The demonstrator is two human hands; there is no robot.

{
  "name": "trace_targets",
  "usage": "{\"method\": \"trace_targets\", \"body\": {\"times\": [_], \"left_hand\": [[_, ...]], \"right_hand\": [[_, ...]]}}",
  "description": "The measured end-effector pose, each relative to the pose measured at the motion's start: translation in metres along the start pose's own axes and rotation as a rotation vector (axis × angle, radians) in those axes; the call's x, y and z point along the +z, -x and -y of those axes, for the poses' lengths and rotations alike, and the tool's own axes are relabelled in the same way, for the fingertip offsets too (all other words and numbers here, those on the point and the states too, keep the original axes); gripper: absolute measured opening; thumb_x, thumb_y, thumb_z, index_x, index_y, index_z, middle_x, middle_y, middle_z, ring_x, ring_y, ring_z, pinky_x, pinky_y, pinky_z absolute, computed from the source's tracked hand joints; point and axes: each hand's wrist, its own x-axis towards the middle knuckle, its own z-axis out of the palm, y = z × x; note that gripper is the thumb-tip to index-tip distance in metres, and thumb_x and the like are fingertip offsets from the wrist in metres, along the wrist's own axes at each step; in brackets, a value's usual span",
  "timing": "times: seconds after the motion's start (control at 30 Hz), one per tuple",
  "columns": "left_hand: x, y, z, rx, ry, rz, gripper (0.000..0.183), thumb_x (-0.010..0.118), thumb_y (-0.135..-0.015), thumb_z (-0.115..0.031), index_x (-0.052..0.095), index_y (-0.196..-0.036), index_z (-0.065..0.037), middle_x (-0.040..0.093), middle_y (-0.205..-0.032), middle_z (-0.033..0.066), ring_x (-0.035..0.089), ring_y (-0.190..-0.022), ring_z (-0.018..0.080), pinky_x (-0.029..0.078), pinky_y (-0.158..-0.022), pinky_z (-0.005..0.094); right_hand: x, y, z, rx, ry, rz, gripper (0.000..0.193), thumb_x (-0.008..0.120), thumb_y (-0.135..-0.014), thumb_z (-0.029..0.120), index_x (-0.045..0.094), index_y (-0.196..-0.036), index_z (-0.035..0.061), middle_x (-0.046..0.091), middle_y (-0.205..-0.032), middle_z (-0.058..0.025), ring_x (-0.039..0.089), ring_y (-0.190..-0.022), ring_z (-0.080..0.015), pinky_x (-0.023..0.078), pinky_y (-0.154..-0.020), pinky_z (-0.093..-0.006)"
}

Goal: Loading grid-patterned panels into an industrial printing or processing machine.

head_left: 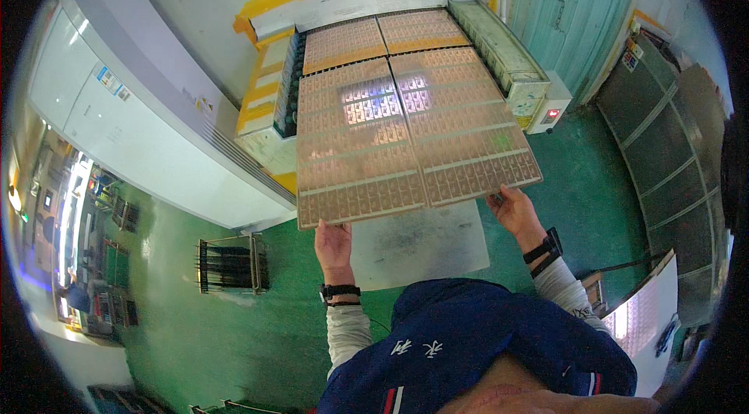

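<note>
Two large copper-coloured circuit board panels lie side by side, their near ends jutting out from the conveyor machine (523,78). My left hand (333,248) grips the near edge of the left circuit board panel (351,156) by its outer corner. At the near edge of the right circuit board panel (476,125), close to its right corner, my right hand (516,215) has its fingers closed on the rim. A narrow dark gap runs between the two panels. Beyond them, two more panels (343,43) rest on the rollers. Bright light reflects off the middle of the near pair.
A tall white cabinet (156,125) stands to the left. On the green floor (273,344) are a dark rack (230,264) and a pale mat (417,246). Grey framed panels (663,149) lean at the right wall, near a small control box (551,111) with a red display.
</note>
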Motion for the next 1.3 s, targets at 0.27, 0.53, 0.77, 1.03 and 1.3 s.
{"method": "trace_targets", "body": {"times": [0.27,0.53,0.77,1.03,1.3], "left_hand": [[0.000,-0.008,-0.002,-0.018,0.020,0.012,0.031,0.052,-0.093,-0.017,0.053,-0.123,-0.008,0.057,-0.127,0.0090,0.051,-0.118,0.0261,0.039,-0.101,0.0451],[0.009,-0.018,-0.003,-0.025,0.016,-0.017,0.029,0.052,-0.094,-0.017,0.054,-0.122,-0.008,0.057,-0.126,0.0083,0.052,-0.117,0.0224,0.044,-0.099,0.0434],[0.005,-0.027,-0.005,-0.046,0.028,-0.008,0.029,0.053,-0.094,-0.016,0.054,-0.122,-0.008,0.057,-0.126,0.0079,0.052,-0.117,0.0222,0.042,-0.100,0.0418],[0.010,-0.038,-0.005,-0.049,0.040,0.001,0.030,0.053,-0.094,-0.016,0.054,-0.122,-0.007,0.057,-0.126,0.0073,0.052,-0.117,0.0226,0.039,-0.102,0.0429],[0.020,-0.045,-0.002,-0.033,0.032,-0.042,0.032,0.052,-0.094,-0.016,0.052,-0.125,-0.008,0.055,-0.129,0.0082,0.050,-0.119,0.0227,0.038,-0.103,0.0438]], "right_hand": [[0.007,-0.009,0.001,0.007,-0.004,-0.005,0.017,0.055,-0.090,0.005,0.050,-0.107,0.0051,0.060,-0.100,-0.0108,0.062,-0.085,-0.0285,0.057,-0.076,-0.0430],[0.016,-0.015,0.003,-0.004,-0.003,-0.033,0.014,0.055,-0.089,0.005,0.050,-0.103,0.0035,0.060,-0.099,-0.0113,0.062,-0.084,-0.0288,0.057,-0.075,-0.0437],[0.019,-0.024,0.004,-0.015,0.000,-0.020,0.014,0.053,-0.089,0.004,0.051,-0.103,0.0029,0.060,-0.099,-0.0125,0.061,-0.086,-0.0299,0.056,-0.077,-0.0458],[0.019,-0.033,0.009,0.009,0.036,-0.049,0.018,0.050,-0.092,0.006,0.050,-0.109,0.0028,0.059,-0.102,-0.0122,0.061,-0.091,-0.0302,0.055,-0.081,-0.0435],[0.036,-0.032,0.013,0.017,0.005,-0.073,0.016,0.053,-0.091,0.006,0.052,-0.107,0.0033,0.061,-0.100,-0.0135,0.062,-0.086,-0.0314,0.056,-0.077,-0.0444]]}}
